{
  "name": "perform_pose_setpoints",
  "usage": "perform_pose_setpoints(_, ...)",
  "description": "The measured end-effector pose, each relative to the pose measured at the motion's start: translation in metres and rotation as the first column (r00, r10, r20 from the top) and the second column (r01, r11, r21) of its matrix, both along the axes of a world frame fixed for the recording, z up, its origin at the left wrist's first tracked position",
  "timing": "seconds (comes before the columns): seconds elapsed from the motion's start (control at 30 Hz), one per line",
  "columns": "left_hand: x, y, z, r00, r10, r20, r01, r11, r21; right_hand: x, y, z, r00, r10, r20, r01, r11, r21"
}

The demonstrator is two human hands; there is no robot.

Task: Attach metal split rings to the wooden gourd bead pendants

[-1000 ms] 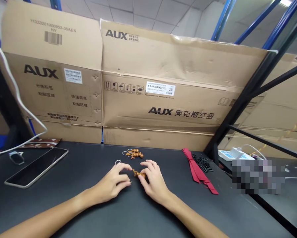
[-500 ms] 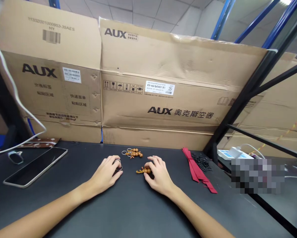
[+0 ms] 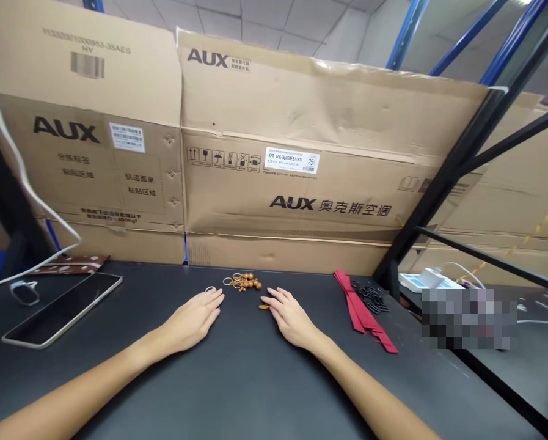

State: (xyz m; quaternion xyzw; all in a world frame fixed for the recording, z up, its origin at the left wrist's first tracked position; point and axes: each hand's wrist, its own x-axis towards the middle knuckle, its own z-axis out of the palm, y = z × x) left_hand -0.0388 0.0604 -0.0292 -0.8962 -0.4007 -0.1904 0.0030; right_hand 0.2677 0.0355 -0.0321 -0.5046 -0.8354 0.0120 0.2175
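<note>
In the head view, we are resting our left hand (image 3: 189,322) palm down, fingers stretched out, just beside 1 ring (image 3: 210,286). Our right hand (image 3: 296,321) is spreading its fingers over 1 charm (image 3: 264,307), mostly hidden. Other charms (image 3: 248,283) are lying farther back on the counter (image 3: 250,379), between both hands.

We stretch both forearms (image 3: 94,380) forward and inward — left hand (image 3: 191,322) and right hand (image 3: 292,321) well apart, palms down, fingers (image 3: 209,300) loosely extended.
</note>
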Motion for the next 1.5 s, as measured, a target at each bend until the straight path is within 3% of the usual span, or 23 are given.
perform_pose_setpoints(0.23,-0.007,0.014,-0.003,0.996,0.084,0.024,-0.085,0.996,0.026,0.010,0.021,-0.006,0.999,-0.052,0.003,0.052,0.998,0.018)
perform_pose_setpoints(0.37,0.001,0.015,0.003,0.994,0.111,-0.022,-0.110,0.992,0.056,0.011,0.027,-0.010,0.998,-0.065,0.018,0.065,0.998,0.026)
perform_pose_setpoints(0.57,0.022,0.025,0.016,0.997,0.052,-0.064,-0.049,0.997,0.051,0.008,0.035,-0.006,0.996,-0.093,0.017,0.091,0.994,0.054)
perform_pose_setpoints(0.7,0.024,0.013,0.022,0.998,-0.029,-0.047,0.033,0.997,0.074,0.003,0.023,0.004,0.995,-0.091,-0.037,0.097,0.976,0.194)
perform_pose_setpoints(0.83,0.025,-0.020,0.028,0.976,-0.215,0.016,0.214,0.975,0.056,-0.009,0.001,0.014,0.998,0.002,-0.059,0.016,0.954,0.299)
perform_pose_setpoints(1.0,0.035,-0.049,0.038,0.910,-0.411,0.048,0.412,0.911,0.008,-0.030,-0.021,0.022,0.972,0.233,-0.009,-0.225,0.947,0.228)
perform_pose_setpoints(1.1,0.037,-0.051,0.042,0.877,-0.475,0.074,0.476,0.879,0.002,-0.034,-0.026,0.024,0.961,0.274,0.020,-0.274,0.946,0.176)
perform_pose_setpoints(1.23,0.036,-0.050,0.042,0.869,-0.480,0.121,0.485,0.874,-0.014,-0.032,-0.024,0.025,0.956,0.292,0.003,-0.290,0.947,0.139)
perform_pose_setpoints(1.5,0.036,-0.047,0.037,0.931,-0.345,0.122,0.350,0.936,-0.024,-0.033,-0.029,0.028,0.940,0.325,-0.100,-0.317,0.944,0.086)
